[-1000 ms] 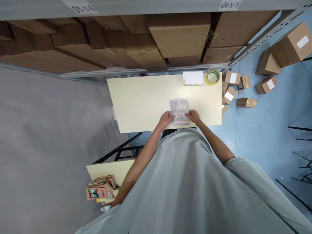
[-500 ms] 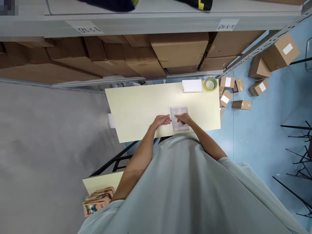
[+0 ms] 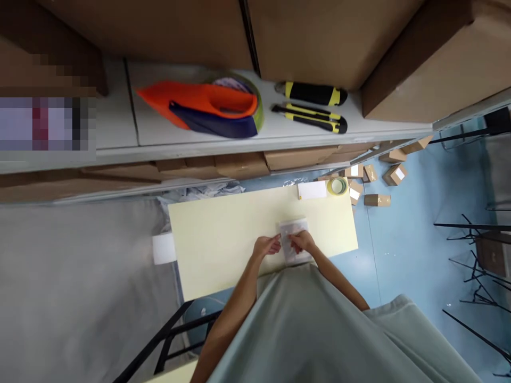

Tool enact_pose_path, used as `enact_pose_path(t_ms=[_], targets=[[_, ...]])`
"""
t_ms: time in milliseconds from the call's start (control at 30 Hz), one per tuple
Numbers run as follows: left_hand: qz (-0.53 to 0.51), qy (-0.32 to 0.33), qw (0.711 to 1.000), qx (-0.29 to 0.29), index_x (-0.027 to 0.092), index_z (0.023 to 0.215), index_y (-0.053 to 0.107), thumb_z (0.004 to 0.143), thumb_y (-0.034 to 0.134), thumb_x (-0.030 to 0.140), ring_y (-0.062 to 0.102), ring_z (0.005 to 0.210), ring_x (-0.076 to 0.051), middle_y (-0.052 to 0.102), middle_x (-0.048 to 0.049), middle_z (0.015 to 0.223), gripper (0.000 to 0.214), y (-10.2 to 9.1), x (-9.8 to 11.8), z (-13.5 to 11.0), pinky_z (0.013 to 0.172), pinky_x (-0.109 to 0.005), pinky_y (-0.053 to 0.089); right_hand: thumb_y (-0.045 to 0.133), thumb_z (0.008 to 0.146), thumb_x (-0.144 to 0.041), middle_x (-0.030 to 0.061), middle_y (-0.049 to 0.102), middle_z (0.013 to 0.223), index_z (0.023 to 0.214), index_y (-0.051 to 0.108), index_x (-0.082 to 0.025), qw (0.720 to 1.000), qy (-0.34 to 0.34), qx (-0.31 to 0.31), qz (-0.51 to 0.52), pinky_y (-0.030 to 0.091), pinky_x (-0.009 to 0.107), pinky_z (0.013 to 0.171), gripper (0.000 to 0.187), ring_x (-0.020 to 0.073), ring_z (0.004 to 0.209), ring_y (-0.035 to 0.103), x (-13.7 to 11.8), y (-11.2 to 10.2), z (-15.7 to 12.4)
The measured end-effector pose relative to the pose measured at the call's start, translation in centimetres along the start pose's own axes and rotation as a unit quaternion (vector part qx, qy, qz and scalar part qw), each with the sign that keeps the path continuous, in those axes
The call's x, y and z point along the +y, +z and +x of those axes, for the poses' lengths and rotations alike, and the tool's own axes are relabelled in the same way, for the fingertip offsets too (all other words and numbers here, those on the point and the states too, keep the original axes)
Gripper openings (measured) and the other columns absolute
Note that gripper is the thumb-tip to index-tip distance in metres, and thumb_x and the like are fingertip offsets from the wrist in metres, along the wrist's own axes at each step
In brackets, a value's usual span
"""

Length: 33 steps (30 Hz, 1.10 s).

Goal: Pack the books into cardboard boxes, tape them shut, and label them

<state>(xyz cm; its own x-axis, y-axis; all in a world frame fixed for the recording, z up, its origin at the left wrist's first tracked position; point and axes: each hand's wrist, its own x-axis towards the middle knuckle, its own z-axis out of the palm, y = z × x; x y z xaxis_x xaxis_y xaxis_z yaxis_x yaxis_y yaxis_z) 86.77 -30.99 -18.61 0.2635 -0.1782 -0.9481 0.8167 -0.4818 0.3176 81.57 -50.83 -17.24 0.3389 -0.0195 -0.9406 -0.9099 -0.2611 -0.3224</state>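
A flat packet in clear wrap (image 3: 294,230) lies on the pale yellow table (image 3: 223,229), near its front edge. My left hand (image 3: 266,246) is at the packet's left edge with its fingers curled onto it. My right hand (image 3: 303,242) lies over the packet's lower middle, fingers bent and pressed on the wrap. The hands nearly touch each other. The packet's print is too blurred to read.
A white pad (image 3: 312,190) and a roll of tape (image 3: 337,185) sit at the table's far right corner. On the shelf above lie an orange tape dispenser (image 3: 207,106) and two yellow-black knives (image 3: 315,93). Small cartons (image 3: 377,199) lie on the blue floor, with black frames (image 3: 471,239) at the right.
My head has tilted up, so the shelf with the tools is now in view. My hands moved from the packet's two sides to meet over its left part.
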Motion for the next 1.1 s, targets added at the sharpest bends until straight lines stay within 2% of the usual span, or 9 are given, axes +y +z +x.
enact_pose_path(t_ms=[233,433,700,1100], targets=[[-0.009,0.006,1.000,0.007,0.018,0.064,0.072,0.064,0.080,0.088,0.079,0.076,-0.035,0.077,-0.0171,0.072,0.070,-0.1,0.0,0.1,0.068,-0.042,0.063,0.068,0.104,-0.053,0.0010,0.057,0.039,0.052,0.061,-0.024,0.999,0.038,0.000,0.012,0.042,0.021,0.038,0.061,0.0142,0.037,0.057,-1.0,0.5,0.1],[-0.030,0.004,0.999,0.015,0.014,0.066,0.075,0.065,0.077,0.089,0.075,0.066,-0.028,0.077,-0.0171,0.071,0.076,0.1,-1.2,1.0,0.068,-0.038,0.060,0.061,0.109,-0.047,0.0002,0.057,0.039,0.056,0.064,-0.019,0.998,0.054,-0.004,0.008,0.042,0.018,0.039,0.060,0.0119,0.036,0.057,-0.6,0.5,0.3],[-0.038,0.004,0.999,0.015,0.014,0.067,0.075,0.073,0.078,0.081,0.077,0.065,-0.026,0.079,-0.0163,0.071,0.068,0.3,-2.4,2.2,0.066,-0.034,0.060,0.058,0.111,-0.046,-0.0012,0.057,0.039,0.057,0.065,-0.018,0.999,0.043,0.003,0.003,0.042,0.017,0.039,0.061,0.0106,0.035,0.056,-0.3,0.7,0.2],[-0.029,-0.008,0.999,0.015,0.013,0.066,0.076,0.062,0.083,0.089,0.077,0.064,-0.026,0.080,-0.0178,0.074,0.076,0.1,-2.0,2.4,0.066,-0.034,0.061,0.056,0.112,-0.046,-0.0005,0.059,0.042,0.057,0.066,-0.018,1.000,0.003,-0.002,0.004,0.044,0.017,0.041,0.062,0.0111,0.038,0.058,0.4,0.5,0.3]])
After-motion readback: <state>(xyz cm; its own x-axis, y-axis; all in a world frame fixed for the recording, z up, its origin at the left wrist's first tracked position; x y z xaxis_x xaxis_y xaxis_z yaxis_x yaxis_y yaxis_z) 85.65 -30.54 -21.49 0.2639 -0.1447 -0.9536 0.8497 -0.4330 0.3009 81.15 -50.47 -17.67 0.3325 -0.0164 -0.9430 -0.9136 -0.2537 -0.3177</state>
